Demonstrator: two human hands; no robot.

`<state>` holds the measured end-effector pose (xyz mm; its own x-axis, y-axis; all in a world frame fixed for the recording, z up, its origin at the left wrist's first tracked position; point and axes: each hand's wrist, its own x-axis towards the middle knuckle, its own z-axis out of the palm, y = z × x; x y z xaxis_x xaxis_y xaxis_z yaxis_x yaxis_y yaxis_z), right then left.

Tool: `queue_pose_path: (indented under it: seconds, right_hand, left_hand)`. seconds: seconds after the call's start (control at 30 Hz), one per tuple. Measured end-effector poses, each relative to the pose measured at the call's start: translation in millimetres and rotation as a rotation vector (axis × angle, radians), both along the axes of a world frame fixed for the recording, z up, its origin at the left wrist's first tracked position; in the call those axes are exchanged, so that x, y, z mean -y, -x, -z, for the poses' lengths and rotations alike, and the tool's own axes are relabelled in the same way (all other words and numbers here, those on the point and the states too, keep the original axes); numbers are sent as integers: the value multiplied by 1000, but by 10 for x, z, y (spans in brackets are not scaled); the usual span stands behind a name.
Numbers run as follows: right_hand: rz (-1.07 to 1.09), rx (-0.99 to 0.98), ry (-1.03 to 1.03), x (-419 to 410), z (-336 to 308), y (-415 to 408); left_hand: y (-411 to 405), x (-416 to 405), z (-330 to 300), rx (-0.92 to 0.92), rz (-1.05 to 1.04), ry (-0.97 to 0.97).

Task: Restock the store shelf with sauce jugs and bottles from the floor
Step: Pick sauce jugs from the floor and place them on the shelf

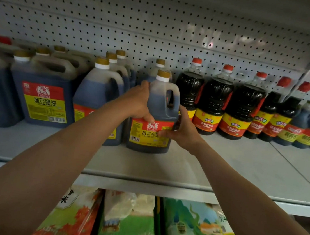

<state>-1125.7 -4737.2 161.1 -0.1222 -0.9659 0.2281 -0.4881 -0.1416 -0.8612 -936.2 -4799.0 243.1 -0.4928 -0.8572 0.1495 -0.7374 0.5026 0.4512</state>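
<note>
A dark soy sauce jug point(158, 106) with a gold cap and a red-and-yellow label stands on the grey shelf point(221, 166), near its middle. My left hand point(139, 101) grips the jug's left shoulder, thumb on the front. My right hand point(180, 130) holds its lower right side, fingers over the label. More jugs of the same kind point(98, 93) stand just left of it and behind it.
Big square jugs point(43, 96) fill the shelf's left part. Red-capped dark bottles point(213, 103) and smaller ones point(274, 116) line the right. A pegboard wall point(139, 28) backs the shelf. Rice bags point(193, 229) lie on the lower shelf.
</note>
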Motion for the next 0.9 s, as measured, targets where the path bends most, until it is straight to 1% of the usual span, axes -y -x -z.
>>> queue_pose_path:
  seconds: [0.27, 0.43, 0.5, 0.6, 0.7, 0.8, 0.9]
  right_hand:
    - [24, 13, -24, 508, -8, 83]
    - [39, -39, -42, 536, -22, 90]
    - [46, -83, -39, 471, -39, 80]
    - [65, -152, -35, 239, -27, 142]
    - [179, -183, -6, -220, 21, 359]
    - [231, -290, -39, -797, 59, 685]
    - [291, -353, -102, -1377, 63, 1019]
  left_hand:
    - [205, 453, -20, 25, -85, -42]
    - [251, 523, 10, 23, -109, -53]
    - [255, 516, 47, -6, -134, -42]
    - [282, 390, 167, -92, -220, 53]
    - [413, 101, 401, -230, -333, 178]
    - [650, -473, 579, -272, -421, 180]
    - [931, -1078, 663, -293, -388, 163]
